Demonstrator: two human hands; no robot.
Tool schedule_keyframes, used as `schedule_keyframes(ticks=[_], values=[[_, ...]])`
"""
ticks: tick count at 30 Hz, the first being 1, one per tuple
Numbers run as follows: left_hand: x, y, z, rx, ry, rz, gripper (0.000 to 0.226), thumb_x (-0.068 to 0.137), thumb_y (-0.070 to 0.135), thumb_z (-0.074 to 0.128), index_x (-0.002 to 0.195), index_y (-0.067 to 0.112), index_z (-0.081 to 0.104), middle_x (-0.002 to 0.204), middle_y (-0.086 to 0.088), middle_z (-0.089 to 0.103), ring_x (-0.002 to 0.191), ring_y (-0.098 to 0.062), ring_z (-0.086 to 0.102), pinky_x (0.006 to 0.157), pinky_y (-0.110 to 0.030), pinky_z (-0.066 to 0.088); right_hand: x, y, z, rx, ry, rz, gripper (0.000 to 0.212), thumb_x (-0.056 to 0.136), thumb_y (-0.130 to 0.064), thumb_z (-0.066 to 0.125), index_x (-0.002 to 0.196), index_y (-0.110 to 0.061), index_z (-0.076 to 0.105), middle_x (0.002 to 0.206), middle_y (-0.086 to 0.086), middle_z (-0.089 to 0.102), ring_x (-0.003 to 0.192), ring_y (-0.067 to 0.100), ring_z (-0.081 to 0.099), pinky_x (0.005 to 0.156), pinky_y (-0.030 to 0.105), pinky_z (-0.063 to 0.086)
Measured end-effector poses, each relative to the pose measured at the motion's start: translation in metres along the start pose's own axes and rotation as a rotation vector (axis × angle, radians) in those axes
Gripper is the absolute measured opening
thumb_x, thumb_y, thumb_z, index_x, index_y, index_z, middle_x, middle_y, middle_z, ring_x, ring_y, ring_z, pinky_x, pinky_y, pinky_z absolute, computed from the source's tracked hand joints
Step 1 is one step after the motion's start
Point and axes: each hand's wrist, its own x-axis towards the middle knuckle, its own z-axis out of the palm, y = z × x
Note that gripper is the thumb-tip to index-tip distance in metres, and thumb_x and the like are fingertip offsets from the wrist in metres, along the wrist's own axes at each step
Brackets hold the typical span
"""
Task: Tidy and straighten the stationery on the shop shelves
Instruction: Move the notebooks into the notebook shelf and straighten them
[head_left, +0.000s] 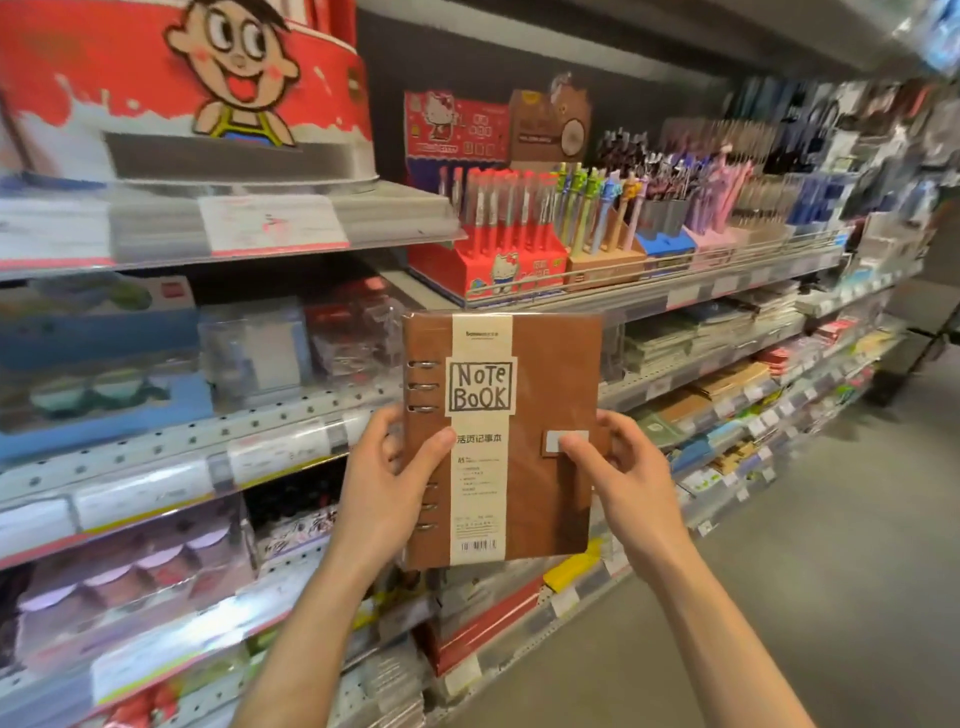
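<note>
Brown ring-bound notebook (545, 415) held upright in mid-air in front of the shelves (291, 431), front cover toward the camera, clear of every shelf edge. Wrapped in clear film; cream paper band down the cover printed "NOTE BOOK", barcode at the band's foot. Metal rings visible along the left edge.

Left hand (384, 483) gripping the notebook's left edge at the spine: thumb laid across the front cover onto the paper band, fingers curled round behind.

Right hand (628, 478) gripping the right edge: thumb pressed on the clasp tab of the cover, fingers curled behind the cover.

Behind and above: red pen display box (488, 260) with a cartoon cat, just beside it further pen holders along the same shelf. Large red cartoon-printed display (182, 83) on the top shelf at left. Stacked notebooks on lower shelves to the right, blurred. Grey floor (831, 545) at right.
</note>
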Motion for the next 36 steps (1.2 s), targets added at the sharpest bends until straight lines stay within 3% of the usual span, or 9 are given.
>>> schedule_keyframes(ticks=[4, 10, 14, 20, 25, 32, 36], values=[[0.019, -0.004, 0.034, 0.013, 0.063, -0.008, 0.035, 0.089, 0.025, 0.07, 0.12, 0.024, 0.053, 0.103, 0.003, 0.076, 0.092, -0.015, 0.074, 0.082, -0.041, 0.059, 0.05, 0.009, -0.023, -0.008, -0.078, -0.022, 0.022, 0.089, -0.025, 0.073, 0.108, -0.03, 0.063, 0.096, -0.012, 0.076, 0.083, 0.002, 0.071, 0.063, 0.014, 0.052], [0.042, -0.003, 0.096, 0.052, 0.23, 0.02, 0.029, 0.089, 0.02, 0.069, 0.114, 0.022, 0.054, 0.095, 0.005, 0.077, 0.083, -0.013, 0.075, 0.063, -0.023, 0.059, 0.135, 0.031, -0.061, 0.024, -0.277, -0.052, 0.035, 0.089, -0.03, 0.073, 0.121, -0.023, 0.061, 0.106, -0.003, 0.075, 0.093, 0.014, 0.073, 0.079, 0.034, 0.06], [0.053, 0.001, 0.146, 0.087, 0.352, 0.001, 0.033, 0.089, 0.02, 0.069, 0.118, 0.02, 0.054, 0.094, 0.006, 0.077, 0.082, -0.012, 0.075, 0.063, -0.021, 0.058, 0.184, 0.038, -0.092, 0.035, -0.403, -0.063, 0.035, 0.09, -0.028, 0.071, 0.122, -0.02, 0.059, 0.103, -0.007, 0.075, 0.084, 0.002, 0.071, 0.064, 0.015, 0.053], [0.065, 0.002, 0.201, 0.09, 0.471, -0.016, 0.036, 0.089, 0.019, 0.069, 0.121, 0.016, 0.052, 0.099, 0.002, 0.077, 0.088, -0.016, 0.075, 0.07, -0.027, 0.061, 0.236, 0.05, -0.12, 0.082, -0.531, -0.026, 0.037, 0.09, -0.026, 0.07, 0.124, -0.019, 0.059, 0.109, -0.006, 0.074, 0.091, 0.006, 0.072, 0.067, 0.017, 0.056], [0.071, -0.002, 0.227, 0.054, 0.465, -0.016, 0.033, 0.09, 0.019, 0.068, 0.118, 0.014, 0.052, 0.099, 0.0, 0.077, 0.086, -0.015, 0.075, 0.065, -0.022, 0.059, 0.255, 0.052, -0.137, 0.06, -0.556, -0.021, 0.037, 0.09, -0.026, 0.07, 0.125, -0.022, 0.057, 0.113, -0.007, 0.071, 0.09, 0.001, 0.071, 0.065, 0.015, 0.055], [0.082, -0.013, 0.261, 0.021, 0.377, -0.037, 0.03, 0.089, 0.022, 0.069, 0.114, 0.019, 0.052, 0.099, -0.001, 0.077, 0.085, -0.015, 0.075, 0.063, -0.023, 0.059, 0.263, 0.056, -0.179, 0.027, -0.487, 0.002, 0.022, 0.091, -0.027, 0.069, 0.108, -0.036, 0.058, 0.103, -0.015, 0.072, 0.084, -0.004, 0.07, 0.061, 0.014, 0.054], [0.088, -0.02, 0.284, 0.025, 0.337, -0.05, 0.027, 0.09, 0.022, 0.069, 0.112, 0.021, 0.053, 0.098, 0.002, 0.077, 0.085, -0.013, 0.075, 0.065, -0.024, 0.059, 0.267, 0.069, -0.205, 0.01, -0.447, 0.037, 0.034, 0.089, -0.032, 0.071, 0.121, -0.029, 0.06, 0.111, -0.009, 0.073, 0.093, 0.005, 0.072, 0.078, 0.03, 0.06]])
